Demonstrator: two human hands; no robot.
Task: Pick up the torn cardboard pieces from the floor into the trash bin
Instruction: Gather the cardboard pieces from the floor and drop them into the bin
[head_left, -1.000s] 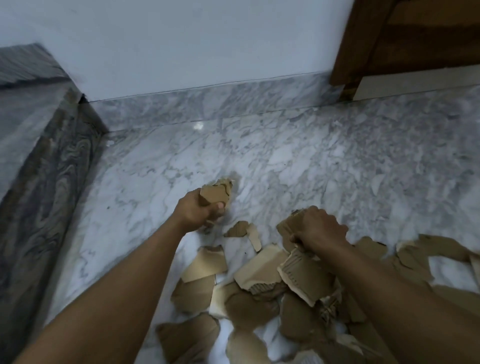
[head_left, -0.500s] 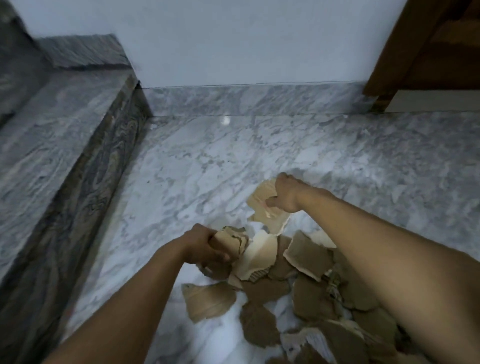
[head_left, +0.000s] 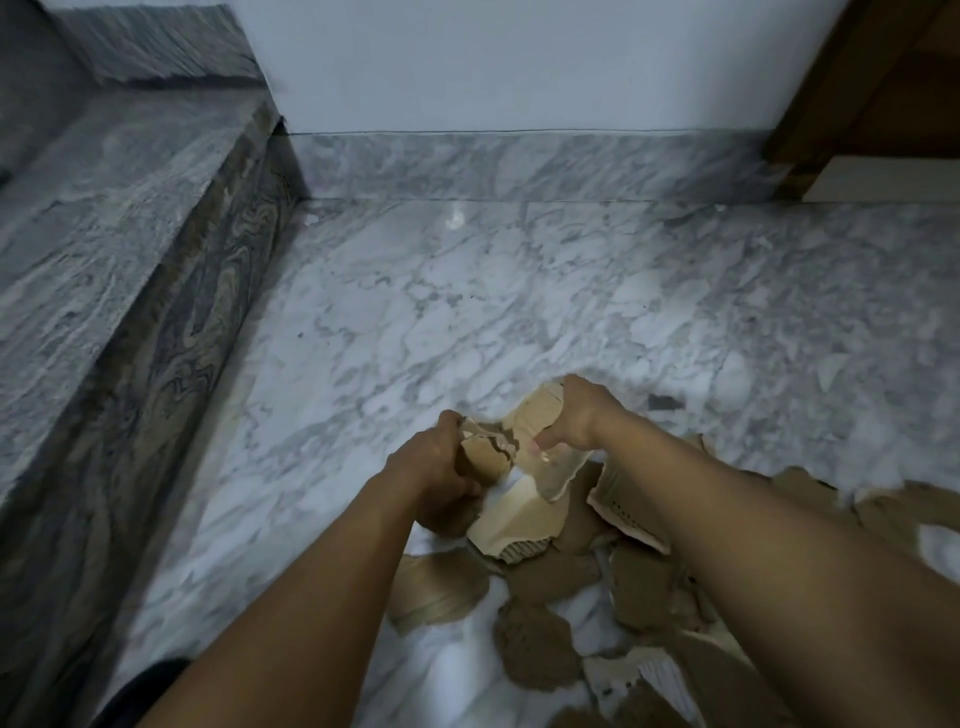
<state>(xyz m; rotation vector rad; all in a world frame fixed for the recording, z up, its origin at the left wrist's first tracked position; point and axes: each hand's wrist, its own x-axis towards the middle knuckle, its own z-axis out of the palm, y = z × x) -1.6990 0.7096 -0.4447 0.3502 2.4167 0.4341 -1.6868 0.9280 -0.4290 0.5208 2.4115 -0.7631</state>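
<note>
Grip: we are clenching torn cardboard (head_left: 485, 460) in left hand (head_left: 431, 470) and right hand (head_left: 584, 418).
Pile: pieces (head_left: 641, 577) are lying nearer our right hand.

left hand (head_left: 436, 470) curled round cardboard scraps (head_left: 485, 457); right hand (head_left: 579, 415) seemingly pinching one | hands close together; forearms extended forward

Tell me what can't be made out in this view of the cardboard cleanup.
Trash bin: nowhere in the head view.
Torn brown cardboard pieces: pile cut by the bottom and right edges, partly under the right forearm; uncountable.
Left hand and right hand: how many scraps each grips, hidden by their own backs.
</note>
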